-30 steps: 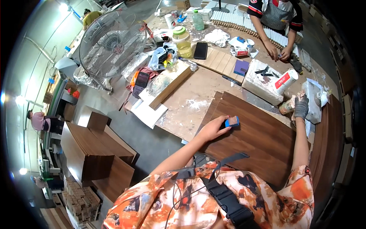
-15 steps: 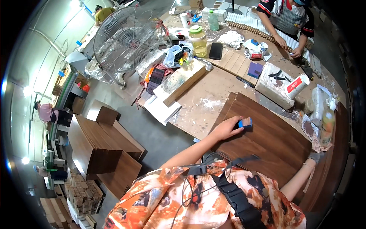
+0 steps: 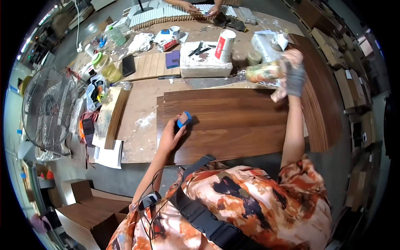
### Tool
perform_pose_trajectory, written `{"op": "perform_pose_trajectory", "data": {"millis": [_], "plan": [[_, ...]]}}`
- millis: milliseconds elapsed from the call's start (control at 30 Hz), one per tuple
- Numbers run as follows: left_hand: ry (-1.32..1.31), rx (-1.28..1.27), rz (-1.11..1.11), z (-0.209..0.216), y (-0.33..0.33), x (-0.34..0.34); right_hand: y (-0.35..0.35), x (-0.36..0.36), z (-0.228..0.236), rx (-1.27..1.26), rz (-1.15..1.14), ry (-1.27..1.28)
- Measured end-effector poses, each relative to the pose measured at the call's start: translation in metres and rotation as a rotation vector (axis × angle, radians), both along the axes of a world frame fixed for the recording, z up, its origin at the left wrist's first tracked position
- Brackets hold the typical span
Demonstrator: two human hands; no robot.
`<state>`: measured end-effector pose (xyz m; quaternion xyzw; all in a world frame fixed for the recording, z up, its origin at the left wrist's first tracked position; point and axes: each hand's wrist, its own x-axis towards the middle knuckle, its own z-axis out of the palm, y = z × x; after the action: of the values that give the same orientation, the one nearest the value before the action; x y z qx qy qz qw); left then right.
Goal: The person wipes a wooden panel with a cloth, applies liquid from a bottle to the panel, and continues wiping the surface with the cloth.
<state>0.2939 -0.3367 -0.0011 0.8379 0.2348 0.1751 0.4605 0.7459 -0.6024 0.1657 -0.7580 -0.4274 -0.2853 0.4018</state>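
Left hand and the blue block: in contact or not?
Touching. The head view shows the left hand curled against the block's near-left side, with no gap between the blue block and the hand.

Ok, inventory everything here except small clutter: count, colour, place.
Work table: one, tan, centre.
Board stack: one, brown, table's near side.
Second stack: one, brown, table's right.
Planks: several, pale, table's middle.
Phones: two, dark, planks' left end and table's left edge.
White block: one, white, beyond board stack.
Cup: one, red and white, white block's right end.
Lidded jar: one, yellowish, table's left.
Green bottle: one, green, far left.
Fan: one, grey, left edge.
Co-worker's hands: two, bare, far side.
Sideways bottle: one, multicoloured, table's right.
Cloth: one, pinkish, by that bottle.
Blue block: one, blue, board stack's left.
Left hand: one, bare, holding blue block.
Right hand: one, grey glove, holding cloth.
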Motion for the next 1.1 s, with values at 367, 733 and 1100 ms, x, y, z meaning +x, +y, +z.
{"op": "perform_pose_trajectory", "data": {"millis": [367,733,1100], "plan": [[0.072,-0.013,0.012,0.007,-0.001,0.002,0.092,0.052,-0.097,-0.515,-0.275,0.098],[-0.497,-0.565,0.273,0.012,0.045,-0.039,0.113,0.098,-0.108,-0.684,-0.299,0.011],[-0.529,-0.595,0.509,0.009,0.03,-0.186,0.067,-0.146,-0.195,-0.508,0.263,0.559]]}}
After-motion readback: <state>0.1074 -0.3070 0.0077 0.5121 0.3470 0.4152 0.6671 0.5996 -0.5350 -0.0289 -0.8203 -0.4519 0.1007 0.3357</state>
